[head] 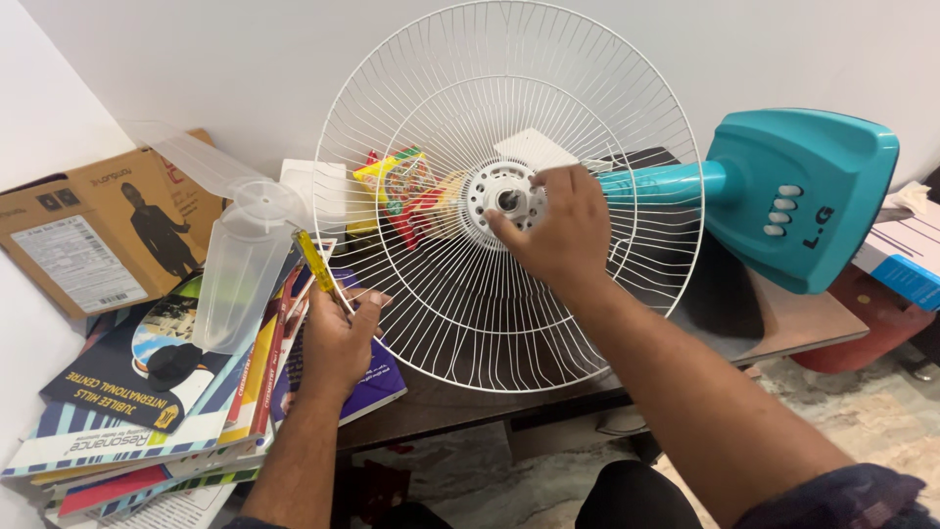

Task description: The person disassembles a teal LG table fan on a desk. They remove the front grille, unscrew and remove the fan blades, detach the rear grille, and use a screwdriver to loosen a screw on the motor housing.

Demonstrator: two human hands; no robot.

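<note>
Fan grille (460, 294) stands upright on our tabletop (803, 318), right hand (558, 230) pinching at its hub (504, 199), left hand (338, 338) at eight o'clock gripping the yellow screwdriver (315, 261) and bracing the rim.

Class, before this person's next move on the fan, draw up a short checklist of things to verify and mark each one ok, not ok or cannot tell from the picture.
1. Right hand on the hub of the white wire guard: ok, fingertips touch it.
2. Left hand holds the yellow-handled screwdriver: ok.
3. Fan blade off the fan: ok, it lies on the stack of books.
4. Teal fan base lying steady on the table: ok, on its side.
5. Hub fasteners loosened: cannot tell.
6. Fan unplugged: cannot tell, no cord in view.
</note>
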